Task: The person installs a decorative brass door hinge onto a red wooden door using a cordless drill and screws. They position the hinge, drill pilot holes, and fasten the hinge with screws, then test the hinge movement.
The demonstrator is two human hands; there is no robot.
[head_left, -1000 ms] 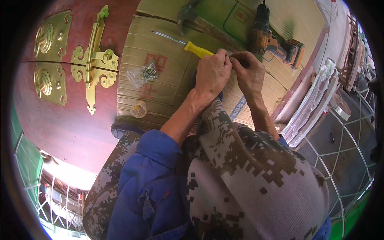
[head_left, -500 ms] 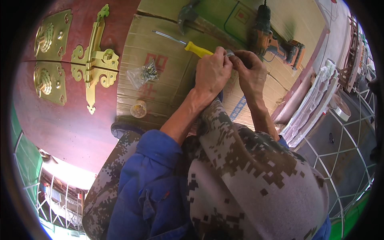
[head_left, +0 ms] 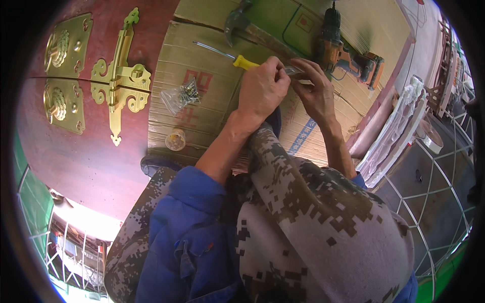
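Observation:
My left hand [head_left: 261, 88] and my right hand [head_left: 316, 88] meet above flattened cardboard [head_left: 202, 106], fingertips pinched together on a small clear item [head_left: 294, 71]; what it is I cannot tell. A yellow-handled screwdriver [head_left: 237, 59] lies on the cardboard just beyond my left hand. A small clear bag of screws [head_left: 183, 96] lies to the left. My raised knee in camouflage trousers [head_left: 323, 212] sits below both hands.
A hammer [head_left: 237, 22] and a cordless drill [head_left: 348, 53] lie at the far side of the cardboard. A dark red wooden panel [head_left: 86, 151] carries brass hinges and plates [head_left: 118, 83]. A small round cap [head_left: 175, 140] lies near the cardboard's edge. Wire racks stand right.
Both hands stay pinched together over the cardboard; the fingers have shifted only slightly. Nothing else has moved.

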